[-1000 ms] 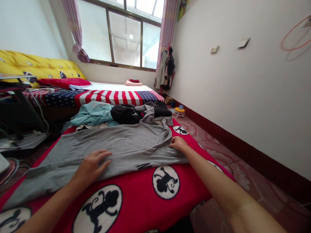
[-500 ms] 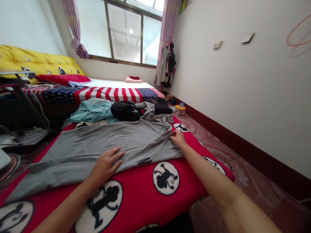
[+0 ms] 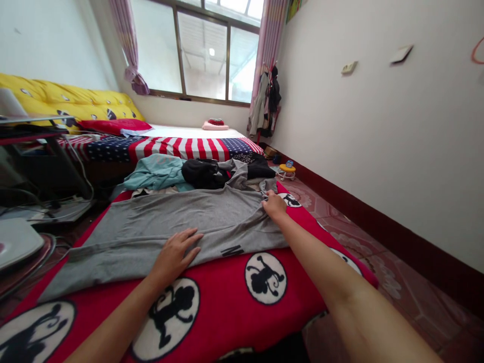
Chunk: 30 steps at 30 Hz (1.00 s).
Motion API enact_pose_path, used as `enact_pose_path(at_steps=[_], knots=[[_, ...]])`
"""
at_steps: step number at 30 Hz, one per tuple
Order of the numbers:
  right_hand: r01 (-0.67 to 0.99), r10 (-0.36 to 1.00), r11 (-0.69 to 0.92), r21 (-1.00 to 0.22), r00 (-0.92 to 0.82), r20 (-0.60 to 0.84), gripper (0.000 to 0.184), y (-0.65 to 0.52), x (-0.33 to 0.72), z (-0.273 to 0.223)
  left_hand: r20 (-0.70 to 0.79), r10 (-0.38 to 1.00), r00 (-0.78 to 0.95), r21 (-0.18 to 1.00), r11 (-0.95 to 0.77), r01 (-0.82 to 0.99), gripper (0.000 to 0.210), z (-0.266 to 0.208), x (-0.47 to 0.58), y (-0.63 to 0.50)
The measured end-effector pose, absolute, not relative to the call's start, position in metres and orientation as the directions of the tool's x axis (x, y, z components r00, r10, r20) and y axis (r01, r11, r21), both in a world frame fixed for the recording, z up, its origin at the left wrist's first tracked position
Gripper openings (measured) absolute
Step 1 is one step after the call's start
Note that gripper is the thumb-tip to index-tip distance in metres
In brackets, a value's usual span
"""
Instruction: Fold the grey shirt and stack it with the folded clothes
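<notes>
A long grey shirt (image 3: pixel 181 217) lies spread sideways across a red blanket (image 3: pixel 227 297) with black-and-white monkey circles. Dark lettering shows near its close edge. My left hand (image 3: pixel 176 254) rests flat on the shirt left of that lettering, fingers spread. At the shirt's right end, my right hand (image 3: pixel 274 205) pinches a fold of the grey cloth; the fingertips are partly hidden by the hand. Part of the grey cloth runs back over the clothes behind.
Behind the shirt lie a light-blue garment (image 3: pixel 157 171) and black clothing (image 3: pixel 204 174) in a heap. A bed with a striped cover (image 3: pixel 181 147) stands beyond. A small yellow stool (image 3: pixel 288 169) is on the floor at right, and a desk (image 3: pixel 34 132) at left.
My right hand has moved slightly up and left along the shirt's right end, still pinching cloth. My left hand stays flat on the shirt. The view has turned a little left.
</notes>
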State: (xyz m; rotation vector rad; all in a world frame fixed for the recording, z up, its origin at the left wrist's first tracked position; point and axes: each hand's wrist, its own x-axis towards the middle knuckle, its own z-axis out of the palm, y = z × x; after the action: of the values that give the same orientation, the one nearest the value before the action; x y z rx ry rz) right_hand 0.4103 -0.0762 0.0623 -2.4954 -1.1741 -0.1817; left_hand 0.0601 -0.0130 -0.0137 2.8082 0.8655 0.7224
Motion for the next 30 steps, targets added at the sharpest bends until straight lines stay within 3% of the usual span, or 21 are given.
enact_pose_path(at_steps=[5,10,12,14,19,22,24,26,30], knots=[[0.759,0.749,-0.611,-0.225,0.646,0.145,0.07,-0.066,0.428,0.062,0.39,0.559,0.732,0.229,-0.829,0.511,0.04,-0.014,0.061,-0.015],[0.802,0.801,-0.553,-0.226,0.586,0.119,0.028,-0.056,0.433,0.068,0.363,0.57,0.738,0.224,-0.822,0.524,0.04,-0.013,0.061,-0.017],[0.791,0.786,-0.557,-0.253,0.6,0.147,0.021,-0.049,0.436,0.077,0.37,0.568,0.736,0.224,-0.823,0.522,0.04,-0.013,0.062,-0.017],[0.785,0.769,-0.542,-0.3,0.607,0.201,0.027,-0.042,0.436,0.086,0.382,0.569,0.728,0.223,-0.821,0.525,0.041,-0.015,0.062,-0.017],[0.822,0.768,-0.406,-0.399,0.544,0.338,0.063,-0.044,0.396,0.075,0.389,0.586,0.711,0.218,-0.808,0.547,0.041,-0.018,0.063,-0.018],[0.897,0.818,-0.184,-0.401,0.366,0.444,0.067,-0.071,0.345,0.04,0.371,0.605,0.704,0.201,-0.793,0.575,0.043,-0.018,0.065,-0.021],[0.941,0.886,0.005,-0.338,0.153,0.439,0.069,-0.095,0.318,0.015,0.357,0.626,0.693,0.182,-0.775,0.606,0.046,-0.017,0.065,-0.022],[0.965,0.944,0.055,-0.255,0.033,0.327,0.069,-0.119,0.308,-0.001,0.34,0.656,0.674,0.165,-0.747,0.644,0.05,-0.017,0.064,-0.022],[0.98,0.968,-0.172,-0.098,0.186,0.168,0.064,-0.157,0.343,-0.01,0.302,0.707,0.64,0.144,-0.697,0.702,0.061,-0.017,0.049,-0.022]])
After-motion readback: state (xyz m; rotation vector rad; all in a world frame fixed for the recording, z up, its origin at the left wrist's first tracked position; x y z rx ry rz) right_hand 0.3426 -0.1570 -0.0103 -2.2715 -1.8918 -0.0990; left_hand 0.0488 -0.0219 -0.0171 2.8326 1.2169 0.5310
